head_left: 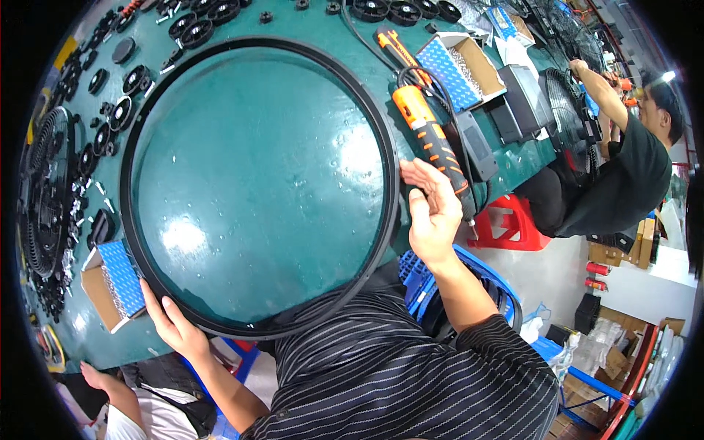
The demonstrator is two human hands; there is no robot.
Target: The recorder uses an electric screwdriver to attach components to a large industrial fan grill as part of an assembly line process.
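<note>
Striped dark sleeves frame the lower view as a person leans over a green workbench [513, 158] in a busy workshop. Left hand [172, 323] lies with fingers spread flat along the lower left rim of a large black ring [381, 132], touching it without closing around it. Right hand [433, 209] rests at the ring's right edge, fingers loosely curled and open, just beside the tip of an orange and black power screwdriver [433, 143]. That tool lies on the bench with its long axis running from upper left to lower right, bit end pointing down toward the bench edge and the right hand. Flat on the bench, the ring fills most of its middle. Open cardboard boxes of screws sit at lower left [110, 282] and upper right [466, 66]. Small black fan parts [103, 110] line the far left edge. Beyond, at right, another person in a dark shirt [623, 183] works at a wire fan guard.
</note>
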